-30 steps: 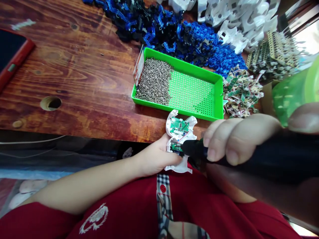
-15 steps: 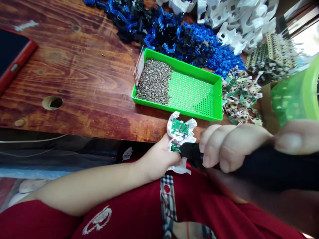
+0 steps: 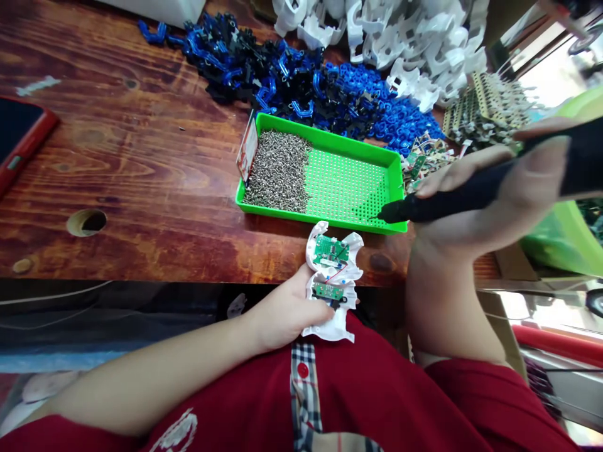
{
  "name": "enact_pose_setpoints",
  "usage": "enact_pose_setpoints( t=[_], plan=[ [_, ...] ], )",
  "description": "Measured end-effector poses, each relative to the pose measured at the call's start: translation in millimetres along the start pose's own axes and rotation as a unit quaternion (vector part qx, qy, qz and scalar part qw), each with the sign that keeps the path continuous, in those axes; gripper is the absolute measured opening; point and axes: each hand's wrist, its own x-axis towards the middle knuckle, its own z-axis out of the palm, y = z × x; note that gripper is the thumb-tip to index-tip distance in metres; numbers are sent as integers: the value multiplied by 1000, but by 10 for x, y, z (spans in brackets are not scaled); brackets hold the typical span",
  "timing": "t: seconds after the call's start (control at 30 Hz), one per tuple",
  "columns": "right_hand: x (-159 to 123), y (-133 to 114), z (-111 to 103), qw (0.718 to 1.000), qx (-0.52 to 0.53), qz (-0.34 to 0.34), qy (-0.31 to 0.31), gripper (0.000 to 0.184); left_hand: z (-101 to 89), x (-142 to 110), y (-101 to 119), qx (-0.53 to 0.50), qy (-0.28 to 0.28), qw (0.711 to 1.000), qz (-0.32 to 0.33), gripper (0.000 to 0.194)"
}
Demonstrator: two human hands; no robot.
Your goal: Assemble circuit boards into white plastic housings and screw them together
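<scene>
My left hand (image 3: 296, 311) grips a white plastic housing (image 3: 330, 325) in front of the table edge, its thumb pressed on the lower part. Two green circuit boards (image 3: 331, 251) sit in the housing, joined by thin wires; a black piece lies by the thumb. My right hand (image 3: 490, 213) is wrapped round a black electric screwdriver (image 3: 452, 199). The screwdriver's tip hangs over the right end of a green perforated tray (image 3: 325, 220), apart from the housing. Many small screws (image 3: 280, 172) are heaped in the tray's left half.
Behind the tray lie blue and black plastic parts (image 3: 264, 69) and a heap of white shells (image 3: 400, 37). Small wired boards (image 3: 426, 157) are piled right of the tray, near a light green basket (image 3: 560, 245). A red-cased phone (image 3: 28, 138) lies at the left.
My right hand has lifted the screwdriver off the housing and swung it up and right, to the tray's right end. The left hand still holds the housing. The view has shifted slightly.
</scene>
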Motion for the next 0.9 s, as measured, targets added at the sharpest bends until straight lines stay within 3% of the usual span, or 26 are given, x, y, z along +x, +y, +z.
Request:
enact_pose_setpoints(
  t=[0.1,0.47,0.67,0.83,0.9],
  plan=[
    [-10,172,156,995,0,-90,53,9,-1,7,17,-3,-4,1000,-5,60],
    [24,307,92,990,11,-140,18,13,-9,14,29,-7,-13,1000,6,61],
    [-13,315,112,993,0,-119,22,18,-10,17,22,-18,-17,1000,13,62],
    [5,273,98,990,9,-141,19,14,-10,20,-1,-15,-18,1000,17,61],
    [65,173,-56,992,-21,-115,-37,12,-7,18,-12,-22,-24,999,24,60]
  ],
)
